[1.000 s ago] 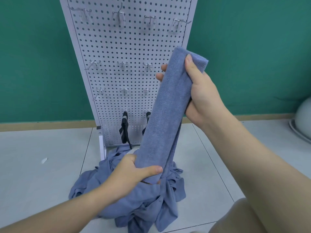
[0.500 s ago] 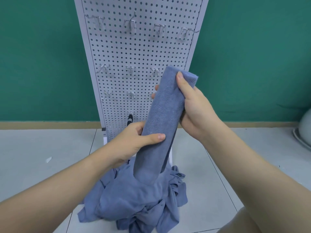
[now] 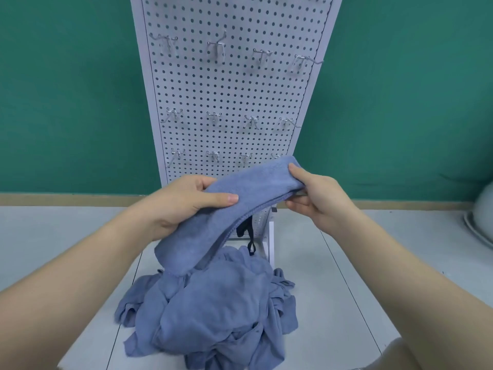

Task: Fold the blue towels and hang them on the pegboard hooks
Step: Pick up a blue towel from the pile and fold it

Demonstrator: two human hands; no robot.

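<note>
A folded blue towel [image 3: 234, 198] stretches as a long strip between both hands, in front of the white pegboard [image 3: 232, 97]. My left hand [image 3: 186, 201] grips its middle, thumb on top. My right hand [image 3: 317, 198] pinches the upper right end. The strip's lower end droops toward a crumpled pile of blue towels [image 3: 213, 313] on the floor at the board's foot. Rows of bare metal hooks [image 3: 216, 46] stick out of the board.
A black strap [image 3: 249, 236] hangs low on the pegboard behind the towel. The board's white leg [image 3: 270, 241] stands on the pale tiled floor. A green wall is behind. A grey rounded object [image 3: 480, 217] sits at the right edge.
The towel strip went from nearly upright to lying low and almost level. My right hand came down with its end and my left hand slid up the strip. The camera tilted up the board.
</note>
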